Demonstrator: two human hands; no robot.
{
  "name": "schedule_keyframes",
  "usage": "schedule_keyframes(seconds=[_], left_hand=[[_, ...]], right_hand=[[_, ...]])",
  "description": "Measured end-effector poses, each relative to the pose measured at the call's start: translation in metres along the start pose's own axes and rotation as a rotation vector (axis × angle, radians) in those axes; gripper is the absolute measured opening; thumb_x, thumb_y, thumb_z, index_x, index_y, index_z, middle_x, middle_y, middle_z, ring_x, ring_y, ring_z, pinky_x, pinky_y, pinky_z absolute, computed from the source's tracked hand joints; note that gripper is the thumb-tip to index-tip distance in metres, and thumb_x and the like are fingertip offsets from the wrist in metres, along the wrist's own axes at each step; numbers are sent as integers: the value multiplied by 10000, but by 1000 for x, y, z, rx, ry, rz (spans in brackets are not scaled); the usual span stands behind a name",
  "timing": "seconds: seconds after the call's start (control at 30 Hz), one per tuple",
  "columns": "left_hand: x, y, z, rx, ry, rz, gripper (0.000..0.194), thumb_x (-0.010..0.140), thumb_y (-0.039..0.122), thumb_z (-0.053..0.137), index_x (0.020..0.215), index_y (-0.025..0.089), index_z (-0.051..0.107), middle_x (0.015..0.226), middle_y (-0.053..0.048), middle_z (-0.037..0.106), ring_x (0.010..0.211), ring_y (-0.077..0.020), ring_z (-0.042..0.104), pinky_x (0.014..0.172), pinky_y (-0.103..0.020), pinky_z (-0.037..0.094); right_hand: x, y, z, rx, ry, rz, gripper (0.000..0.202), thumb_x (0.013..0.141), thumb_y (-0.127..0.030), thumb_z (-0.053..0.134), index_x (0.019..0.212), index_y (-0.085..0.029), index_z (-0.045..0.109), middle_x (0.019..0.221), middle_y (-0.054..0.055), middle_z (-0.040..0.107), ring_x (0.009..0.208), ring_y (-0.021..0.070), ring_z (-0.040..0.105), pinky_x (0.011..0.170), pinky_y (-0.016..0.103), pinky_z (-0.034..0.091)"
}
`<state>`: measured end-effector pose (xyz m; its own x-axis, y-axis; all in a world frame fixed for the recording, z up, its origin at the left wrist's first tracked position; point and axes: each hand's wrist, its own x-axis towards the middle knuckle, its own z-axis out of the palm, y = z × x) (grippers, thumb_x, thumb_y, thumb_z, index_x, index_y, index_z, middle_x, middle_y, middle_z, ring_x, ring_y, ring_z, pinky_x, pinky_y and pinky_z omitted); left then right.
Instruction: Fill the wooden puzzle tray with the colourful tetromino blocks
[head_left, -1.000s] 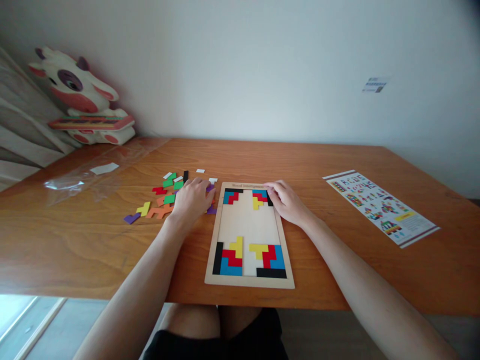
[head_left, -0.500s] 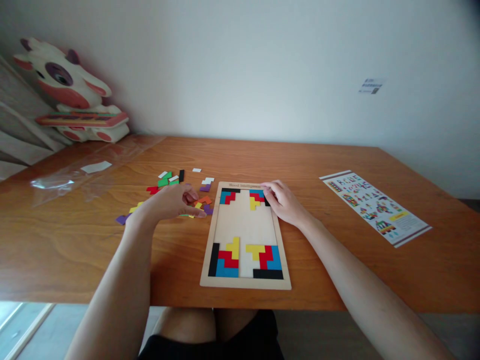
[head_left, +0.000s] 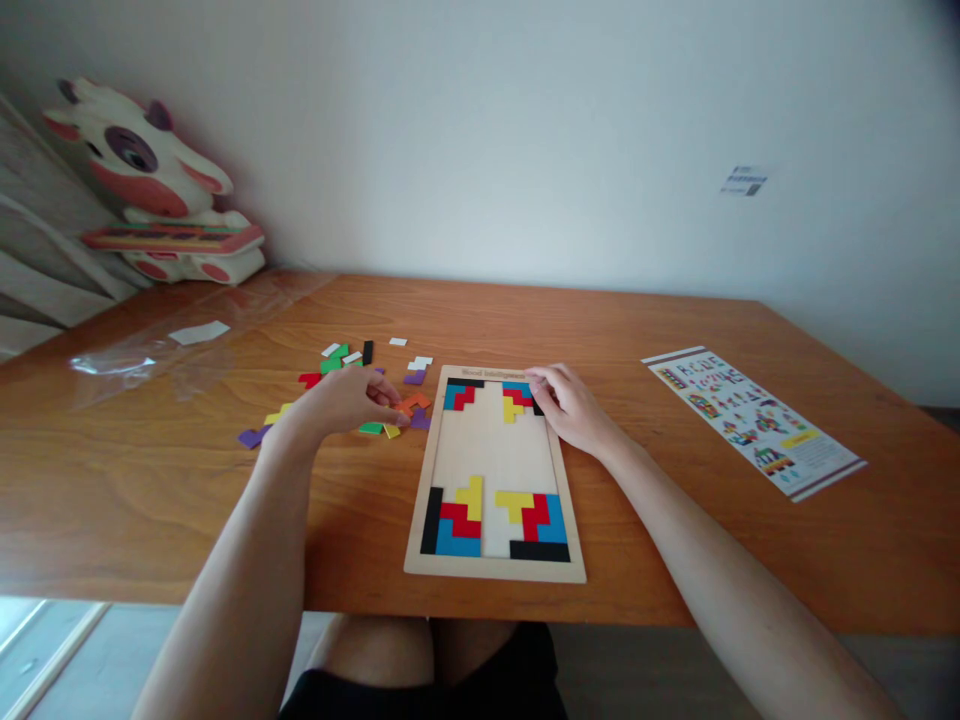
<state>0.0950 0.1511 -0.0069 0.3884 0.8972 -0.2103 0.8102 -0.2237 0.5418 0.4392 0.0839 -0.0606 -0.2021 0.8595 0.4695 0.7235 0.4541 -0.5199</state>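
My left hand (head_left: 349,402) is low over loose coloured puzzle pieces left of the board. Its thumb and fingers come together beside an orange piece (head_left: 417,402); what lies between the tips is hidden. Near the thumb are a yellow piece (head_left: 391,431), a green piece (head_left: 371,428) and a purple piece (head_left: 421,422). My right hand (head_left: 574,405) grips the upper right corner of the wooden puzzle board (head_left: 491,450), thumb on the side rim and bent fingers at the top. Black, blue, red and yellow pieces fill the board's four corners; its middle is bare wood.
More pieces, among them a black one (head_left: 367,352) and a white one (head_left: 398,342), lie behind my left hand. A clear plastic bag (head_left: 135,355) and a cow-shaped toy keyboard (head_left: 172,240) are at left. A printed sheet (head_left: 750,420) lies at right.
My left thumb and fingers have drawn closer together among the pieces, covering a yellow piece that showed between them. My right hand stays at the board's corner. The view has shifted slightly.
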Motion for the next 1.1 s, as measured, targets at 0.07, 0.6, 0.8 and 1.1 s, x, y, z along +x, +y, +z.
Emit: schedule_keyframes(seconds=[0.07, 0.6, 0.8, 1.1], left_hand=[[-2, 6, -1, -8, -4, 23, 308, 572, 519, 770, 707, 243, 746, 680, -9, 728, 654, -190, 644, 570, -267, 436], [-1, 31, 10, -596, 198, 19, 498, 582, 579, 845, 886, 190, 778, 828, -48, 768, 715, -187, 690, 603, -271, 542], [24, 30, 48, -701, 434, 159, 530, 679, 636, 769, 910, 159, 767, 814, -73, 754, 710, -199, 701, 638, -302, 575], [24, 44, 70, -300, 703, 549, 245, 941, 390, 577, 888, 173, 677, 815, -47, 682, 717, -147, 623, 682, -267, 518]], right_hand=[[0, 0, 0, -5, 1, -1, 310, 1025, -424, 405, 1165, -241, 612, 1074, 114, 653, 1019, 269, 622, 922, 490, 515], [0, 11, -1, 321, 157, 316, 452, 945, -588, 493, 1121, -205, 654, 1040, 108, 706, 895, 230, 660, 825, 411, 542], [7, 21, -3, 479, 162, 485, 511, 844, -645, 601, 1026, -173, 673, 844, 68, 700, 763, 184, 651, 713, 330, 539], [27, 33, -2, 632, 275, 666, 470, 749, -614, 699, 871, -160, 694, 690, 15, 651, 600, 129, 621, 611, 271, 520]])
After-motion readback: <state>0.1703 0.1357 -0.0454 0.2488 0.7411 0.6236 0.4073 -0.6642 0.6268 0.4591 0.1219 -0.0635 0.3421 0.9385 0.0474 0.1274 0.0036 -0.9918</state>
